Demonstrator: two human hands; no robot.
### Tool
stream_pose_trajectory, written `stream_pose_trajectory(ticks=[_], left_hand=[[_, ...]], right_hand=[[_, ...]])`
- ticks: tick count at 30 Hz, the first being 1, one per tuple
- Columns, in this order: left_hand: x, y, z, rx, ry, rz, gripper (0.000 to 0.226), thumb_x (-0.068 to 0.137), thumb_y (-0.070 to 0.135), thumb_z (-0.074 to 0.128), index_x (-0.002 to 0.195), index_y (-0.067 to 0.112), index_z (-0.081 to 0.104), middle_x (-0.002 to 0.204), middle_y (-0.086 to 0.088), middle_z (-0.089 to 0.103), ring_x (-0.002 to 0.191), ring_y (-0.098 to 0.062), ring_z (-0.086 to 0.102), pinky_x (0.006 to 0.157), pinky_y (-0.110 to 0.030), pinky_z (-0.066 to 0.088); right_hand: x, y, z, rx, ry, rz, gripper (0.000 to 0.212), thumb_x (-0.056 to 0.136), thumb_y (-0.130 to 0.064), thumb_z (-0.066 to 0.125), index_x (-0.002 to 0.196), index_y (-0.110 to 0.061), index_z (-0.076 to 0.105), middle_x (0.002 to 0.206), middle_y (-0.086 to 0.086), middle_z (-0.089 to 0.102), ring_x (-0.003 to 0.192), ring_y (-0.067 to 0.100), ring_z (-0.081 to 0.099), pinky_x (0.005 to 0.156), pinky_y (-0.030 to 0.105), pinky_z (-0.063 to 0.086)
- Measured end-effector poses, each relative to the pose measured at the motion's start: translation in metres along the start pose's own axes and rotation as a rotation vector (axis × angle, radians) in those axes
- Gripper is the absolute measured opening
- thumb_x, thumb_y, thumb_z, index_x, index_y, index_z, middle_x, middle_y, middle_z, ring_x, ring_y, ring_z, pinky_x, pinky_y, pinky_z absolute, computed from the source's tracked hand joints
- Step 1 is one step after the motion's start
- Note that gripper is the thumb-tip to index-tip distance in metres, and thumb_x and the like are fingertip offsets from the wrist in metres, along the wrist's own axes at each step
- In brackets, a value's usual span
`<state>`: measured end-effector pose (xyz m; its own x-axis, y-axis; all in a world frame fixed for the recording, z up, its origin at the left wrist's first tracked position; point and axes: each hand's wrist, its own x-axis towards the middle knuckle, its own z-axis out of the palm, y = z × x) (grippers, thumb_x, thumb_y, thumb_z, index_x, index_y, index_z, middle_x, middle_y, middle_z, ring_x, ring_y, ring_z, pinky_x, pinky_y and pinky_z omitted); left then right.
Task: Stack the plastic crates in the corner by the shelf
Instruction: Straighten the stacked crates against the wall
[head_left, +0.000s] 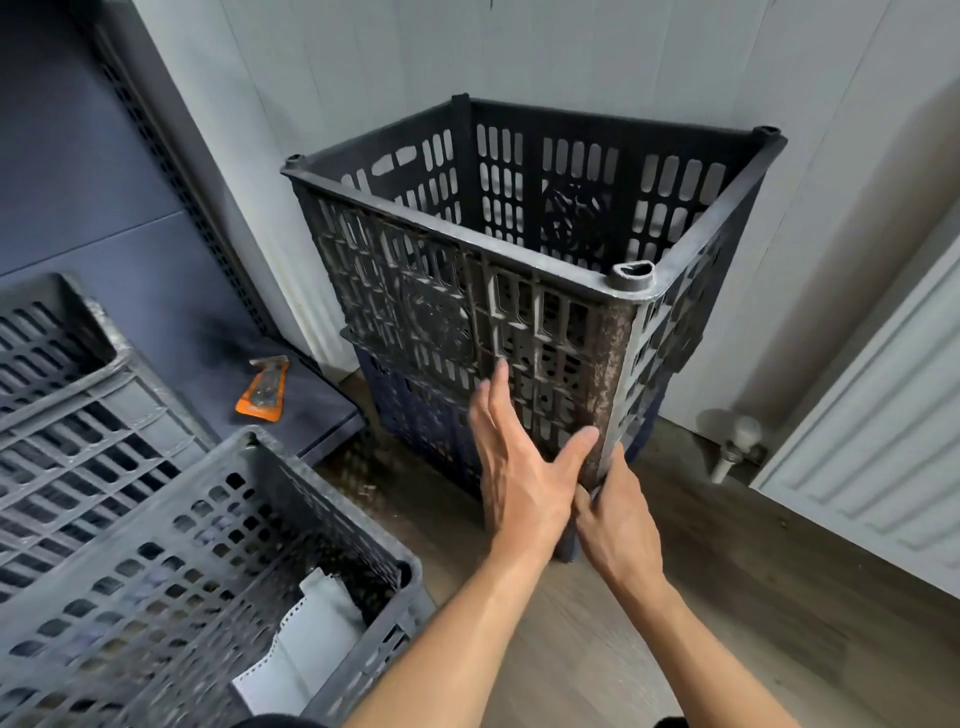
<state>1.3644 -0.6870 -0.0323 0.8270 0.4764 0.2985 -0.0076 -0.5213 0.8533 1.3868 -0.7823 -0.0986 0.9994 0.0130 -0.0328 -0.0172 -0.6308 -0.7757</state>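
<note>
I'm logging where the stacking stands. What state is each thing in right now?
Top crate: upright, empty, stacked on blue crate.
Blue crate: on the floor in the corner, under the top crate.
Grey crate: on the floor by the shelf, paper inside.
Scraper: lying flat on the shelf.
Left hand: open, flat against the top crate's side.
Right hand: at the stack's near corner post, grip unclear.

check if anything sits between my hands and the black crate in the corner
Nothing visible does. The left hand lies flat on the near wall of the top black crate, and the right hand grips the corner post at its lower end. That crate sits on a dark blue crate in the corner.
</note>
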Motion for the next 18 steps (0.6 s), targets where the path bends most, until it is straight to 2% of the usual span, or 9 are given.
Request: stream_pose_trajectory(ticks=[2, 5, 8, 11, 13, 16, 17, 18], left_hand=[[0.009, 0.013, -0.016, 0.010, 0.065, 0.099, 0.106, 0.079, 0.054, 0.074, 0.154, 0.037, 0.002, 0.159, -0.001, 0.010, 0.149, -0.020, 0.012, 0.115, -0.050, 0.032], [0.026, 0.030, -0.037, 0.074, 0.093, 0.229, 0.110, 0.078, 0.052, 0.077, 0.157, 0.028, 0.004, 0.161, -0.006, 0.004, 0.151, -0.018, 0.003, 0.118, -0.044, 0.026], [0.044, 0.041, -0.046, 0.236, 0.037, 0.411, 0.106, 0.078, 0.049, 0.077, 0.157, 0.018, 0.014, 0.164, -0.011, 0.001, 0.152, -0.023, -0.002, 0.120, -0.050, 0.021], [0.053, 0.051, -0.045, 0.273, -0.025, 0.443, 0.105, 0.076, 0.045, 0.079, 0.156, 0.016, 0.018, 0.165, -0.009, -0.001, 0.152, -0.021, -0.004, 0.121, -0.046, 0.021], [0.057, 0.056, -0.042, 0.312, 0.003, 0.497, 0.104, 0.073, 0.044, 0.081, 0.153, 0.009, 0.024, 0.164, -0.012, 0.005, 0.152, -0.023, -0.003, 0.121, -0.045, 0.019], [0.063, 0.065, -0.036, 0.354, 0.003, 0.586, 0.096, 0.071, 0.040, 0.084, 0.145, 0.006, 0.035, 0.161, -0.014, 0.020, 0.152, -0.026, 0.005, 0.122, -0.042, 0.019], [0.065, 0.069, -0.033, 0.379, -0.001, 0.584, 0.094, 0.070, 0.040, 0.084, 0.144, 0.008, 0.036, 0.159, -0.013, 0.024, 0.152, -0.026, 0.007, 0.122, -0.042, 0.019], [0.066, 0.072, -0.029, 0.411, 0.005, 0.574, 0.094, 0.070, 0.042, 0.084, 0.144, 0.011, 0.036, 0.157, -0.011, 0.028, 0.151, -0.026, 0.009, 0.121, -0.041, 0.020]], right_hand=[[0.001, -0.005, -0.004, 0.029, 0.002, 0.005, 0.050, 0.085, -0.039, 0.060, 0.129, -0.034, 0.037, 0.118, -0.002, 0.062, 0.102, 0.025, 0.062, 0.077, 0.042, 0.052], [0.001, -0.010, -0.005, 0.037, 0.000, 0.048, 0.049, 0.088, -0.029, 0.060, 0.130, -0.028, 0.036, 0.120, 0.005, 0.063, 0.102, 0.032, 0.062, 0.080, 0.041, 0.050], [-0.002, -0.014, -0.002, 0.045, 0.015, 0.078, 0.054, 0.090, -0.023, 0.057, 0.136, -0.025, 0.030, 0.119, 0.008, 0.064, 0.100, 0.034, 0.063, 0.079, 0.041, 0.050], [-0.001, -0.015, -0.001, 0.067, 0.018, 0.103, 0.060, 0.091, -0.016, 0.054, 0.143, -0.026, 0.026, 0.124, 0.006, 0.064, 0.104, 0.033, 0.063, 0.080, 0.039, 0.049], [0.000, -0.015, -0.005, 0.072, -0.009, 0.126, 0.065, 0.092, -0.010, 0.052, 0.148, -0.024, 0.021, 0.124, 0.003, 0.064, 0.104, 0.028, 0.063, 0.077, 0.035, 0.046], [0.007, -0.013, -0.013, 0.124, -0.048, 0.169, 0.071, 0.093, -0.003, 0.048, 0.152, -0.027, 0.016, 0.107, -0.011, 0.065, 0.077, 0.008, 0.063, 0.057, 0.028, 0.044], [0.010, -0.012, -0.015, 0.128, -0.048, 0.175, 0.071, 0.093, -0.003, 0.047, 0.152, -0.029, 0.016, 0.105, -0.012, 0.066, 0.089, 0.008, 0.063, 0.057, 0.031, 0.042], [0.014, -0.009, -0.016, 0.120, -0.050, 0.160, 0.072, 0.093, -0.003, 0.047, 0.152, -0.029, 0.016, 0.109, -0.008, 0.067, 0.074, 0.010, 0.061, 0.061, 0.032, 0.042]])
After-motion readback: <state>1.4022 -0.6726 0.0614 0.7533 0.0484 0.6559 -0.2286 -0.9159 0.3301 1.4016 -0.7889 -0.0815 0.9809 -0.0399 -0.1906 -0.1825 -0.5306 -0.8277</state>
